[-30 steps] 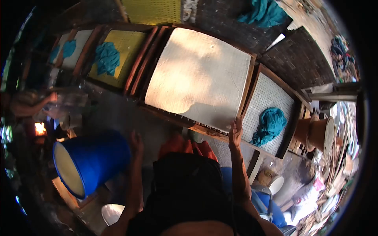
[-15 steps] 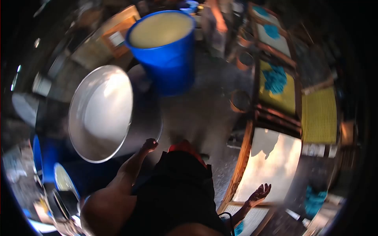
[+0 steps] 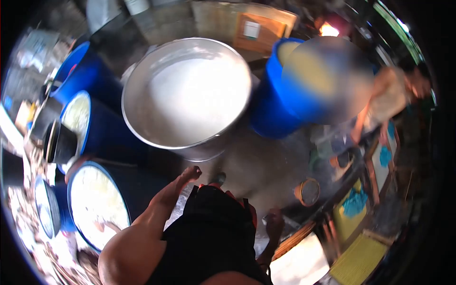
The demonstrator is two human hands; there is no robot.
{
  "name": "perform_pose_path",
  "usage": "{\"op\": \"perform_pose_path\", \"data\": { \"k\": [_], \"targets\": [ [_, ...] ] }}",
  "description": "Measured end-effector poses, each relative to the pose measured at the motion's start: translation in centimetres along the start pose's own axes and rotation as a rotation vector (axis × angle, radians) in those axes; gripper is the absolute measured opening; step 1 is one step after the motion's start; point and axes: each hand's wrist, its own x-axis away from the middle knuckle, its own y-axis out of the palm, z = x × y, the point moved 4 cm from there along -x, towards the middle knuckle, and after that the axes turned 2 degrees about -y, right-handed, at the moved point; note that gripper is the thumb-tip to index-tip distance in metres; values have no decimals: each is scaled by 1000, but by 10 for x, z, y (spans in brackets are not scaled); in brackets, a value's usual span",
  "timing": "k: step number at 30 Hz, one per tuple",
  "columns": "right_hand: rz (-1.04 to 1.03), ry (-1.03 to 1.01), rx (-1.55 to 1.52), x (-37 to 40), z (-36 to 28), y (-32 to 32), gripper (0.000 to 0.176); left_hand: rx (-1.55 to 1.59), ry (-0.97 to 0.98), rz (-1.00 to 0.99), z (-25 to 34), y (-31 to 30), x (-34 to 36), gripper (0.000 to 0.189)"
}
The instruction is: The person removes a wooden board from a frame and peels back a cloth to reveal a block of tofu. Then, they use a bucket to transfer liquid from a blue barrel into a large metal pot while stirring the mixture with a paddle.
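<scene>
My left hand (image 3: 191,175) hangs low in front of me with its fingers curled in and no object showing in it. It is nearest to a large, round metal vat (image 3: 202,153), which stands ahead with a bright, pale inside. At my right side, my right hand (image 3: 275,220) hangs dark and smeared, so its fingers do not show clearly. Beyond that hand lies a wood-edged panel with a pale surface (image 3: 304,261). To the left of my body stands a dark blue barrel (image 3: 142,187) with whitish contents.
Another blue barrel (image 3: 270,114) stands right of the vat, holding yellowish contents. A co-worker (image 3: 392,95) bends over at the far right, partly blurred. Round clay pots, a teal cloth (image 3: 355,203) and a yellow ribbed mat (image 3: 358,261) lie at right. A fire (image 3: 328,29) glows behind.
My view has swung left, so the vat now stands ahead and the framed panels sit lower right. My right hand, earlier spread open over a pale panel, is now lower beside my body.
</scene>
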Motion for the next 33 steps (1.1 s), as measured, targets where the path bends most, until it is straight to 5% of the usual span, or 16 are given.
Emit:
{"op": "perform_pose_path", "data": {
  "k": [5, 7, 10, 13, 16, 23, 26, 28, 33],
  "targets": [
    [-629, -39, -220, -45, -68, 29, 45, 160, -173, 183, -35, 4, 38, 28],
    [-728, -159, -88, -54, -55, 36, 46, 379, -103, 414, -27, 4, 78, 28],
    [-841, -268, 106, -78, -42, 40, 46, 487, -203, 436, -1, 22, 150, 34],
    [-888, -366, 219, -105, -25, 47, 47, 692, -275, 423, 0, 56, 220, 37],
    [-870, -417, 279, -130, -4, 60, 48, 583, -305, 434, -5, 65, 272, 35],
    [-818, -363, 14, -121, -24, 97, 41, 688, -240, 709, 12, -9, 351, 24],
    [-903, -375, 34, -92, -64, 119, 43, 504, -179, 1039, 20, -67, 396, 14],
    [-995, -442, 21, -77, -112, 129, 42, 394, -270, 1312, 8, -105, 436, 16],
    [-1013, -640, 34, -73, -213, 172, 36, 377, -655, 1602, -103, -132, 507, 13]
  ]
}}
